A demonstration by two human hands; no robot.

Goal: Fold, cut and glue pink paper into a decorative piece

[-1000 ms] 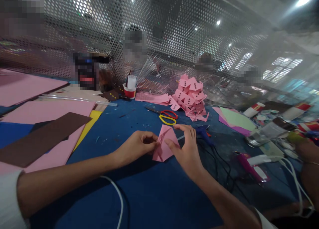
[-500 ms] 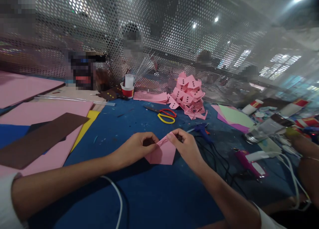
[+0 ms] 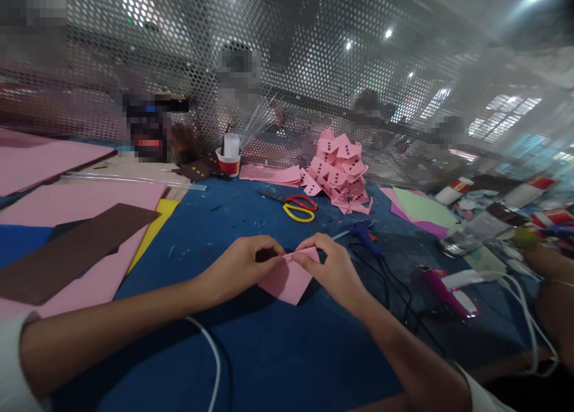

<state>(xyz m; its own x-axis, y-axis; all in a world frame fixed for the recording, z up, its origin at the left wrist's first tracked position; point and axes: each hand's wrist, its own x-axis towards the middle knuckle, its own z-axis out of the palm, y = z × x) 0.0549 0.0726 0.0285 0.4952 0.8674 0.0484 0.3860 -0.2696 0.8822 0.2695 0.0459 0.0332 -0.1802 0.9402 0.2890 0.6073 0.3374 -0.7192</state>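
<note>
A small piece of pink paper (image 3: 289,280) is pinched between both hands above the blue tabletop (image 3: 269,352). My left hand (image 3: 244,262) grips its upper left edge between thumb and fingers. Along the top edge, near the middle, my right hand (image 3: 329,262) presses the paper with its thumb. The top edge looks folded over, and a corner points down toward me. Beyond the hands lie scissors (image 3: 300,208) with one red and one yellow handle loop. A blue glue gun (image 3: 364,235) rests just right of my right hand.
Folded pink paper pieces with dark squares stand heaped (image 3: 338,173) at the back, beside a pink paper stack (image 3: 271,174) and a red-and-white cup (image 3: 228,161). Coloured sheets (image 3: 76,250) cover the left. A magenta power strip (image 3: 451,292) with cables and another person's arm (image 3: 551,274) are right.
The pink paper has turned between my hands, so a corner now points down where a straight edge was. My right thumb has slid left along the top edge.
</note>
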